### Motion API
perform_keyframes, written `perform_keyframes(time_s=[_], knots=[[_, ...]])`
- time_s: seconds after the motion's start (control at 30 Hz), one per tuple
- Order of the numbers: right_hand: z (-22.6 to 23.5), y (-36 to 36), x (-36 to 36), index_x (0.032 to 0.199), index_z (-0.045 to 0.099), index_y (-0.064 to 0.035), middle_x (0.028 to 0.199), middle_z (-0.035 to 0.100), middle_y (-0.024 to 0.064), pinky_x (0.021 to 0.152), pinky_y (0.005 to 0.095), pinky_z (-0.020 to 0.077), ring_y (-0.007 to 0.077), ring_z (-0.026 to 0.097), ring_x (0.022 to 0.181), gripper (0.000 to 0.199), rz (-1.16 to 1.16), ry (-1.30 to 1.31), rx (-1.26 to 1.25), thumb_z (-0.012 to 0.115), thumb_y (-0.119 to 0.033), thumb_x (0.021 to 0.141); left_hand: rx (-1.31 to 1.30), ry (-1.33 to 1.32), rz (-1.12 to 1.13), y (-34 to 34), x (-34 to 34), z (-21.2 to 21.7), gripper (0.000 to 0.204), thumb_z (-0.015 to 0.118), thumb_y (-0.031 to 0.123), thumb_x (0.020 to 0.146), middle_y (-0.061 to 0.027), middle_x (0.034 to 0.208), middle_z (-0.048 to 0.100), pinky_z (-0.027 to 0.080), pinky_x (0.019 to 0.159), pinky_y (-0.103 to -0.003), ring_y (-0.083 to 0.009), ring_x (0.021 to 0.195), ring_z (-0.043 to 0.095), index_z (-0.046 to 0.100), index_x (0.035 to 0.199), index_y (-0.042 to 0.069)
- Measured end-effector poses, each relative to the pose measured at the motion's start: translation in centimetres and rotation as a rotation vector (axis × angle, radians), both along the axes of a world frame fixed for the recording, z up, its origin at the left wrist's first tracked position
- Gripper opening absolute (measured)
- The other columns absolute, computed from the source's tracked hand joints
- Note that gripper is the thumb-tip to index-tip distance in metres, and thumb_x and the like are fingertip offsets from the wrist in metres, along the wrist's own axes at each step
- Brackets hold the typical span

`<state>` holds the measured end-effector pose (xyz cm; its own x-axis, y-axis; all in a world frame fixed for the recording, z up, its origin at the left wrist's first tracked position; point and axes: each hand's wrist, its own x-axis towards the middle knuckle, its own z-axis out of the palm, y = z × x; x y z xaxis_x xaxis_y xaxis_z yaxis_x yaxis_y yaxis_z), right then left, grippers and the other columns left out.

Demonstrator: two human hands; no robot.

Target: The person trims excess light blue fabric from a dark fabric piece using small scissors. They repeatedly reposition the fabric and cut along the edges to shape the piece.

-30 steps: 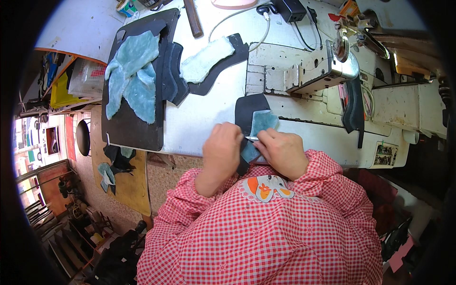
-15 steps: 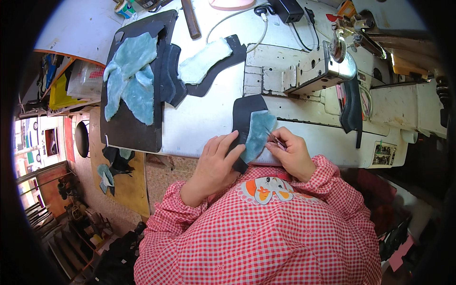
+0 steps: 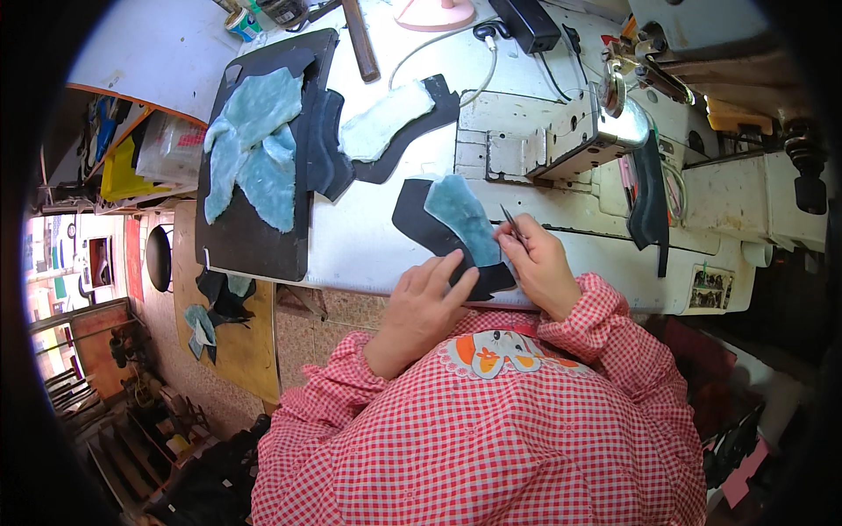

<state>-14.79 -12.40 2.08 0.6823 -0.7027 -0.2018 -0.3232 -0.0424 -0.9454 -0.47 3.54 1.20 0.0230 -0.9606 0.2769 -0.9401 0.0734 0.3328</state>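
Note:
A black shoe-upper-shaped piece (image 3: pixel 419 210) lies on the white table, with a teal plush fabric piece (image 3: pixel 460 215) on top of it along its right side. My left hand (image 3: pixel 428 298) lies flat at the lower end of the black piece, fingers stretched and touching it. At the plush's right edge, my right hand (image 3: pixel 542 267) is closed around a small pointed metal tool (image 3: pixel 514 226), which looks like thread snips. Its tip points up and away from the plush. Whether the right fingertips also pinch the plush edge, I cannot tell.
Teal plush pieces (image 3: pixel 254 110) rest on a black board (image 3: pixel 254 250) at left. Beside them are black cut pieces (image 3: pixel 329 153) and a pale plush piece (image 3: pixel 386 121). A hammer handle (image 3: pixel 360 44) lies behind. The sewing machine's metal arm (image 3: pixel 579 140) stands at right.
The black piece with its plush has turned counterclockwise, its far end swinging left. My left hand has shifted slightly down, and the tool's tip has lifted off the plush.

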Motion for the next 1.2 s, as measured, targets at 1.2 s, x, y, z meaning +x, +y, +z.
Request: perform_keyframes(time_s=[1.2], knots=[[-1.2, 0.3, -1.1, 0.087, 0.057, -0.0112, 0.081, 0.050, 0.0067, 0.051, 0.0360, 0.0471, 0.0229, 0.058, 0.059, 0.013, 0.439, -0.052, -0.973, 0.064, -0.013, 0.077, -0.028, 1.294, 0.519, -4.5, 4.8, -1.8, 0.017, 0.058, 0.015, 0.097, -0.0017, 0.074, 0.059, 0.044, 0.063, -0.026, -0.0058, 0.069, 0.049, 0.061, 0.094, -0.001]])
